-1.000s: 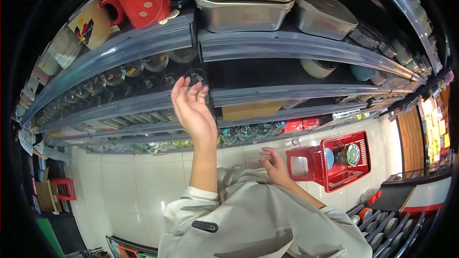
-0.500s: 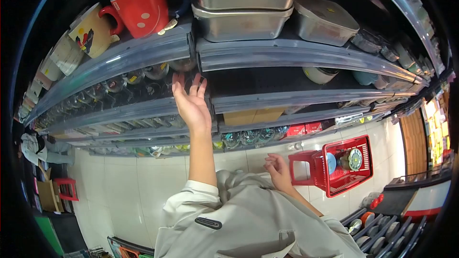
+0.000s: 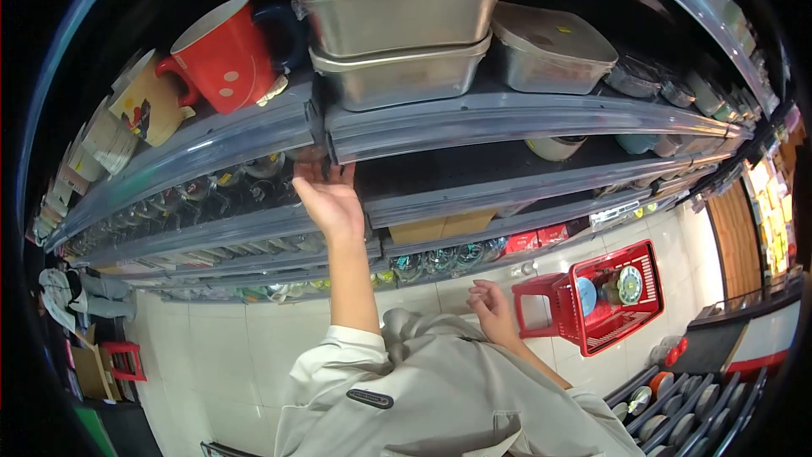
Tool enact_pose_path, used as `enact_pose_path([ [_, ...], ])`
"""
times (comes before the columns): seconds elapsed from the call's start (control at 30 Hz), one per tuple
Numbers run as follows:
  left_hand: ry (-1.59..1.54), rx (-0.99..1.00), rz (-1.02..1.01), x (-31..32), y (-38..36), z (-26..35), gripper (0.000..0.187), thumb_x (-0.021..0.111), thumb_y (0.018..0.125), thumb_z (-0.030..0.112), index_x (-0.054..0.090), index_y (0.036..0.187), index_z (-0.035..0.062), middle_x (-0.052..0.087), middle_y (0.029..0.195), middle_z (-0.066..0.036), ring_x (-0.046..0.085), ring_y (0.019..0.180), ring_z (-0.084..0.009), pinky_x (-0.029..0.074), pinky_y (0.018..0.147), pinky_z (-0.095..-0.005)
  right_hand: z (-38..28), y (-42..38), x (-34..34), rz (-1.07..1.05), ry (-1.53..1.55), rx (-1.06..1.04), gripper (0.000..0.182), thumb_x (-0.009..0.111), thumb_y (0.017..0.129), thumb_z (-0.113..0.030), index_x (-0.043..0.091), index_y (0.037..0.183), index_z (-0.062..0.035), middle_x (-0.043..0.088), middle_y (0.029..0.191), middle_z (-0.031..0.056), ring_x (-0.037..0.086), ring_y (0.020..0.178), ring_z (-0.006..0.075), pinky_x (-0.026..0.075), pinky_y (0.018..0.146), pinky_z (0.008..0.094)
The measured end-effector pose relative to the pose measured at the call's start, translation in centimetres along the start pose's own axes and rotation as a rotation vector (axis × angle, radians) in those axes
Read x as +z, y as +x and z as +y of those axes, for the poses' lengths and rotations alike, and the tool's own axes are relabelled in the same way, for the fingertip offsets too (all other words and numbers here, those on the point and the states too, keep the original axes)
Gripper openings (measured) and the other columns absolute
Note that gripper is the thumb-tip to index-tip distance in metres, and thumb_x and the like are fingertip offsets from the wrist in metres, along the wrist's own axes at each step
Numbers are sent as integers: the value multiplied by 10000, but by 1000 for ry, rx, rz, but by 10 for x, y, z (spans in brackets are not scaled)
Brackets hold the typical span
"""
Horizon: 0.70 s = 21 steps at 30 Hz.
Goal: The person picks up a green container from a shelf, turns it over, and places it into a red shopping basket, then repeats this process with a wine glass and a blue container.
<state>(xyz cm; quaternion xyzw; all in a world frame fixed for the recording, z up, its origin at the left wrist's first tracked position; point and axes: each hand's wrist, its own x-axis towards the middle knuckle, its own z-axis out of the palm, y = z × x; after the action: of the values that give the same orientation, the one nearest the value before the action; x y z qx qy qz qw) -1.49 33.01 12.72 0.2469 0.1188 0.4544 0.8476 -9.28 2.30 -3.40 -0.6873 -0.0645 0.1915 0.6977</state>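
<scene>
My left hand (image 3: pixel 332 203) reaches palm up into the second shelf, just under the upper shelf's lip. Its fingers are apart, with the tips partly in shadow beside a clear glass (image 3: pixel 307 153) at the end of the row. More clear glasses (image 3: pixel 264 167) line that shelf to the left. Low beside my body, my right hand (image 3: pixel 492 311) hangs with loosely bent fingers and holds nothing. Close to its right stands a red shopping basket (image 3: pixel 584 338) on the floor, with a blue round item (image 3: pixel 586 296) and a jar with a patterned lid (image 3: pixel 629 285) inside.
On the top shelf are a red mug (image 3: pixel 222 55), a cream mug (image 3: pixel 150 106) and stacked metal containers (image 3: pixel 402 21). A white bowl (image 3: pixel 556 148) sits farther right on the second shelf. Another person (image 3: pixel 72 296) is at the far left, near a red stool (image 3: pixel 124 360).
My left hand has gone deeper under the upper shelf's lip, its fingertips now less exposed. The view has tilted up slightly, and my right hand stays low near the basket.
</scene>
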Motion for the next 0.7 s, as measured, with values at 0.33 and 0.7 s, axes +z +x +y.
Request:
enact_pose_path([
  [0.33, -167, -6, 41, -6, 16, -8, 326, 409, 972, 330, 493, 1125, 54, 523, 1197, -84, 486, 1154, -268, 413, 1025, -464, 8, 6, -4, 12, -26, -32, 345, 561, 915, -38, 490, 1252, -44, 590, 1080, 65, 562, 816, 77, 455, 709, 218],
  [0.7, -259, 12, 121, 14, 14, -7, 253, 412, 973, 261, 551, 993, 50, 571, 1010, -33, 539, 1041, -174, 456, 954, -391, 14, 7, -3, 17, -7, -4, 323, 586, 920, -66, 509, 1232, -39, 601, 1064, 54, 565, 798, 68, 449, 682, 210],
])
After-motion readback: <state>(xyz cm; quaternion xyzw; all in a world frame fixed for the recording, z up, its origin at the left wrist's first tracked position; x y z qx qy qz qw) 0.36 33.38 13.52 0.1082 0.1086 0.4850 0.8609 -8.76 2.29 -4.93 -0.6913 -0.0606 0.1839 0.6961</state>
